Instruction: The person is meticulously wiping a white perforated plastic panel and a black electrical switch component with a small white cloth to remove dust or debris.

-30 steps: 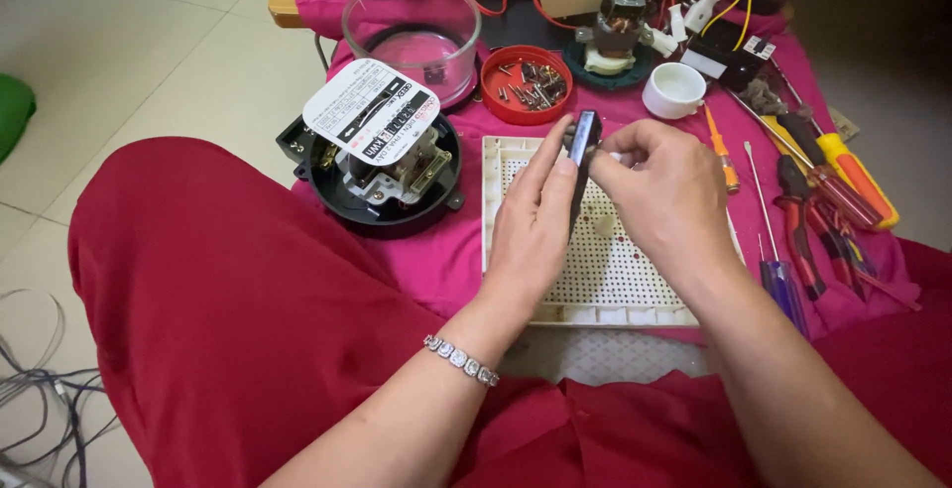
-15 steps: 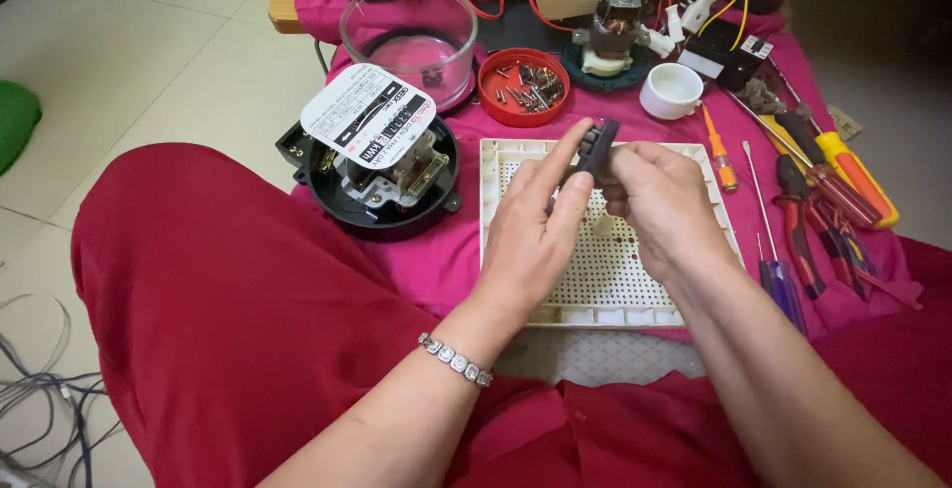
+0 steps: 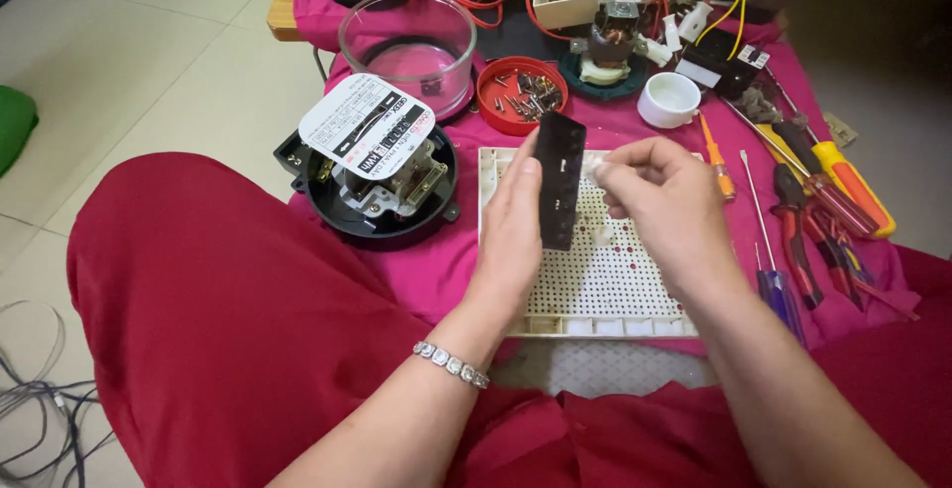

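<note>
My left hand (image 3: 511, 240) holds a flat black rectangular plate (image 3: 560, 179) upright, thumb behind it. My right hand (image 3: 666, 202) has its fingertips pinched against the plate's right edge, on a small white piece I cannot make out clearly. Both hands hover over a white perforated tray (image 3: 605, 285) lying on a pink cloth (image 3: 436, 270). To the left stands an opened round black meter base (image 3: 382, 185) with a white printed dial plate tilted on top.
A clear glass dome cover (image 3: 409, 47), a red dish of screws (image 3: 521, 93) and a small white cup (image 3: 669, 99) lie behind. Screwdrivers and pliers (image 3: 803, 215) line the right side. Wired parts crowd the back edge. Cables lie on the floor at lower left.
The black plate has turned from edge-on to face the camera. My hands have shifted slightly left and lifted over the tray.
</note>
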